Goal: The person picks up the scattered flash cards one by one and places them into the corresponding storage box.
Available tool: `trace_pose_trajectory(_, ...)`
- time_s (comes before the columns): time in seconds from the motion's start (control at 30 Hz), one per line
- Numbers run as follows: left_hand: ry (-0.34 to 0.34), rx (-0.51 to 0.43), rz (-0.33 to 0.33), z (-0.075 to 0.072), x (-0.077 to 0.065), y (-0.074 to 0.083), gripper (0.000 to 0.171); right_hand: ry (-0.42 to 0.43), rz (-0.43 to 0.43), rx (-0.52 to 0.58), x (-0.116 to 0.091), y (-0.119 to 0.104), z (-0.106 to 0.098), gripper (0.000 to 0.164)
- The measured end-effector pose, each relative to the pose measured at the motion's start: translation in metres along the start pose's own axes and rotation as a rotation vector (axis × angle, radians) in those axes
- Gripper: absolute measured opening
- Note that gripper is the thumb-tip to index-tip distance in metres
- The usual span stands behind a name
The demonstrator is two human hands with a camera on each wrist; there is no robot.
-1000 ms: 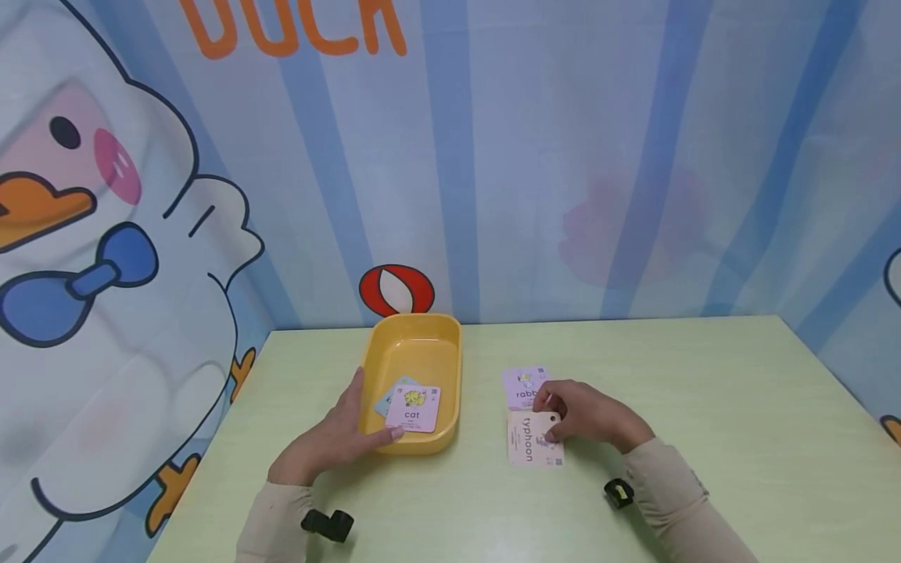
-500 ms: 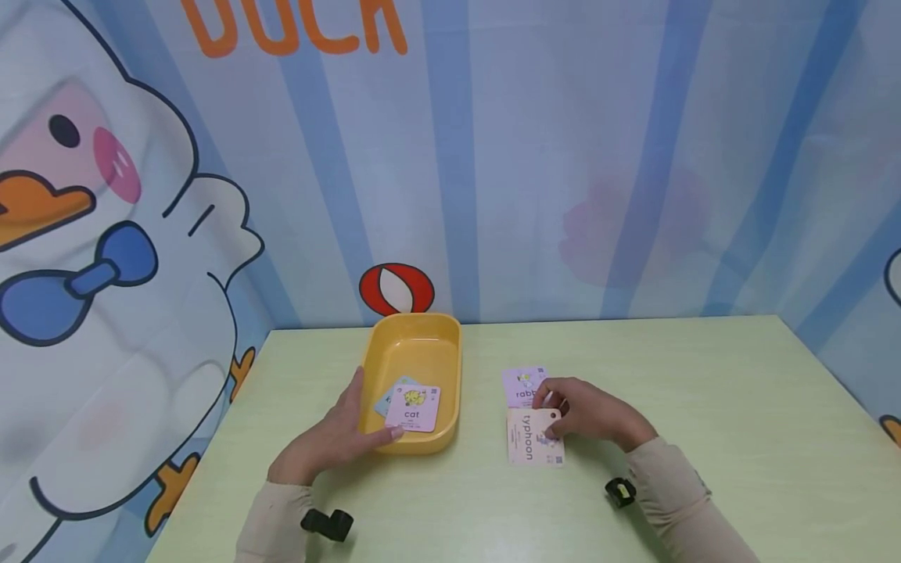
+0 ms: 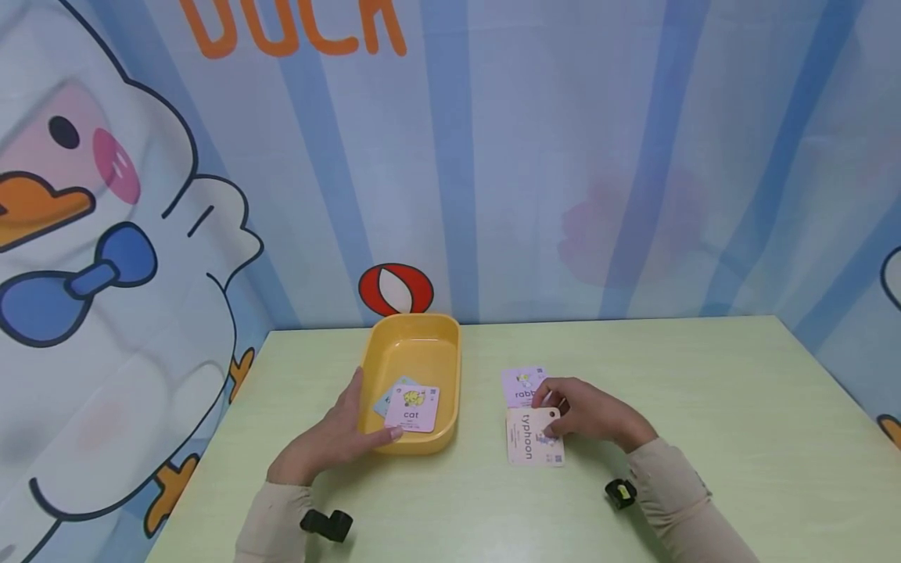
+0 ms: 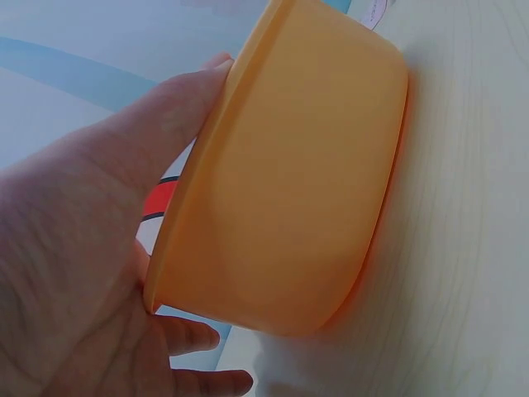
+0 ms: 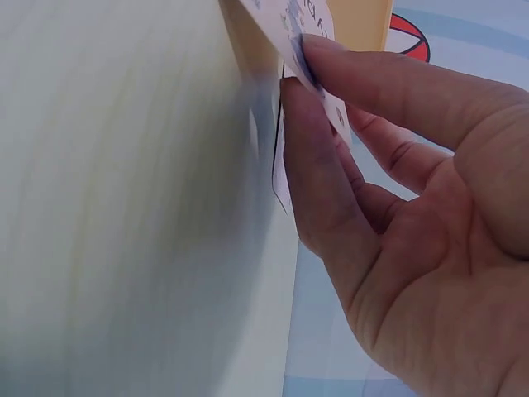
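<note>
From my head view, the right hand is at the typhoon card, right of the tray. Its grip is pinching the typhoon card between thumb and fingers; my right wrist view shows the held part raised off the desk and tilted. The word on it runs sideways. The rabbit card lies on its far side, partly hidden by the fingers; I cannot tell whether the two cards touch.

I have the left hand spread against the near left corner of the yellow tray, fingers along the left wall and thumb over the near rim. My left wrist view shows the thumb touching that rim. In the near half of the tray, the cat card lies partly over a blue card, which shows at the far left. The thumb tip is just beside the cat card's near edge.

I see a black device at each wrist, one by the left sleeve and another by the right sleeve. A blue striped backdrop rises beyond the desk's far edge.
</note>
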State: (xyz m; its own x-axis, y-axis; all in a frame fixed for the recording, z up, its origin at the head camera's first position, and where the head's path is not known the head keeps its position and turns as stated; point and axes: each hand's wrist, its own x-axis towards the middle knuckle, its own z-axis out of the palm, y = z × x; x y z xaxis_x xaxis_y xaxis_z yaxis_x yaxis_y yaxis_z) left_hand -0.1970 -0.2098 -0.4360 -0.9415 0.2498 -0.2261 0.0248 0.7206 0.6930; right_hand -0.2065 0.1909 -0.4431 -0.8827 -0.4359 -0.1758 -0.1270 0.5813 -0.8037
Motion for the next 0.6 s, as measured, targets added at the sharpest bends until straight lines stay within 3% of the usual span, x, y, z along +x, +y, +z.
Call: trace_pose_trajectory(0.6, -0.004, 0.014, -0.019, -0.0012, -0.0015, 0.0019, 0.128, 0.001, -0.036, 0.010, 0.0008, 0.0000, -0.0008, 0.030)
